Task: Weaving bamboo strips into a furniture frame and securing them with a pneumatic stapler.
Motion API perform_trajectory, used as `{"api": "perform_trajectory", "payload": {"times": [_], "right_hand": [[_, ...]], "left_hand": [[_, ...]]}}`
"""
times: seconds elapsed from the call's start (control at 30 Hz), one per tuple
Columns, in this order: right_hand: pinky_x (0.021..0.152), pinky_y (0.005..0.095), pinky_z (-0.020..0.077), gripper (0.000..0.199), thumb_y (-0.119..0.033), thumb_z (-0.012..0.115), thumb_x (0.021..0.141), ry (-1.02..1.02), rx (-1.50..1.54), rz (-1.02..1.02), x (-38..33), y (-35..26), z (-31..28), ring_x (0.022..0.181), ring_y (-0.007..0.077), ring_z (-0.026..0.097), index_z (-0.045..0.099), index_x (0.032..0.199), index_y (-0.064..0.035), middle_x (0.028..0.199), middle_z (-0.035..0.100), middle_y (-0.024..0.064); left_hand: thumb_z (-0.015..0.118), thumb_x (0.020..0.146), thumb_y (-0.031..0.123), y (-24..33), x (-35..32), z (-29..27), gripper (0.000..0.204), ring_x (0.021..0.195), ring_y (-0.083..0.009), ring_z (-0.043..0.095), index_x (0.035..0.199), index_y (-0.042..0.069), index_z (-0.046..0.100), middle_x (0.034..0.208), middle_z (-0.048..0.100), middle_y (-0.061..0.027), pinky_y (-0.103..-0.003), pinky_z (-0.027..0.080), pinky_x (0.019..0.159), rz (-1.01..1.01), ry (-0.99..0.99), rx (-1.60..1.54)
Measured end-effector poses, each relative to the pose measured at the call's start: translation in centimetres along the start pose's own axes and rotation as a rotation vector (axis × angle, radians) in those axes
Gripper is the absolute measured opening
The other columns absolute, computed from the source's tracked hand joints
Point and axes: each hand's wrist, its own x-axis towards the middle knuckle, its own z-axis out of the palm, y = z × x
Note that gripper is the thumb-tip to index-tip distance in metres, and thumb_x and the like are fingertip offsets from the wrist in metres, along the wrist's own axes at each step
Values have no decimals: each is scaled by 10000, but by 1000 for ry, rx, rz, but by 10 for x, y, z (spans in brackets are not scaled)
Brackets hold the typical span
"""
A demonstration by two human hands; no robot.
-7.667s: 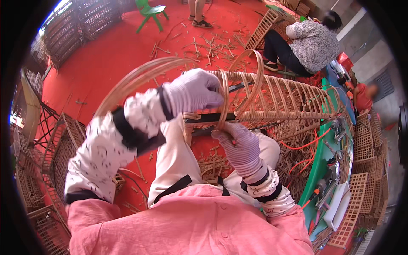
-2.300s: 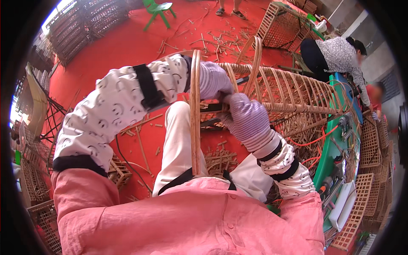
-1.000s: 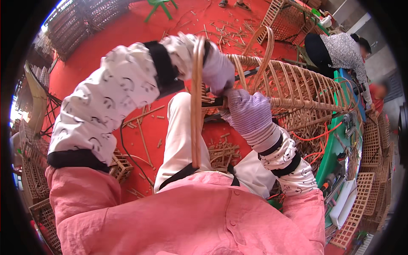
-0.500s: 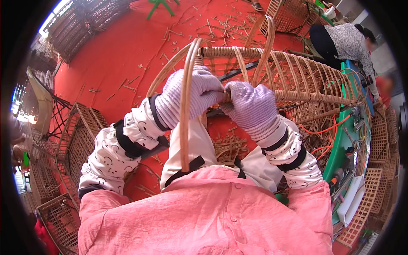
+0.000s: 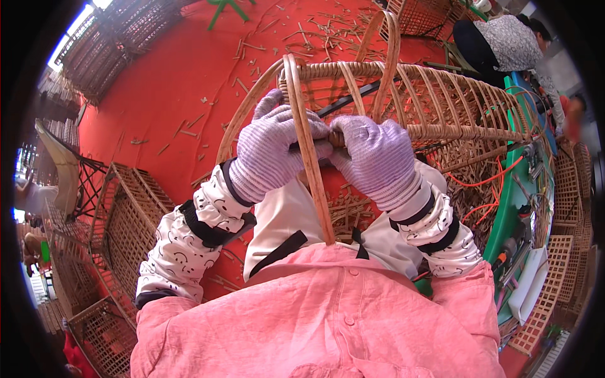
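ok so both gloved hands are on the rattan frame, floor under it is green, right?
Not green. The head view shows the floor as red, littered with cane offcuts. The rest holds: the left hand and right hand, both in purple knit gloves, are on the rattan frame.

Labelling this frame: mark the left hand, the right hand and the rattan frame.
left hand (image 5: 274, 157), head view, back of the purple glove.
right hand (image 5: 375, 157), head view, back of the purple glove.
rattan frame (image 5: 441, 101), head view, ribbed side.
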Motion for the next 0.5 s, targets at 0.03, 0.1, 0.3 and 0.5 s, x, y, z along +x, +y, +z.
{"api": "perform_trajectory", "payload": {"times": [0.03, 0.1, 0.3, 0.5], "right_hand": [[545, 378, 432, 330, -333, 650, 728, 11, 16, -2, 1, 0, 1, 568, 246, 563, 545, 939, -102, 731, 566, 58], [550, 378, 433, 335, -302, 664, 718, 17, 28, 2, 1, 0, -4, 575, 242, 569, 545, 957, -101, 756, 579, 66], [646, 371, 486, 278, -230, 694, 748, 130, 382, 359, -27, 21, -57, 733, 259, 625, 580, 954, -82, 909, 631, 100], [700, 357, 504, 282, -229, 690, 740, 123, 215, 701, -99, 80, -113, 816, 286, 628, 609, 949, -57, 903, 636, 131]], "left_hand": [[772, 641, 231, -2, 1, -1, 209, 875, -185, 626, 806, 130, 694, 822, 669, -9, -414, 290, 1024, 10, -9, 3], [770, 648, 222, -2, 3, -3, 207, 873, -185, 626, 811, 124, 690, 821, 668, -9, -418, 286, 1023, 22, -20, -2], [716, 696, 120, 13, 14, 17, 139, 859, -238, 629, 813, 62, 669, 874, 656, -85, -372, 460, 850, 6, 22, -215], [659, 703, 11, 5, 13, -3, 111, 873, -239, 615, 807, 1, 622, 862, 645, -111, -414, 274, 1029, 51, -46, 85]]}}
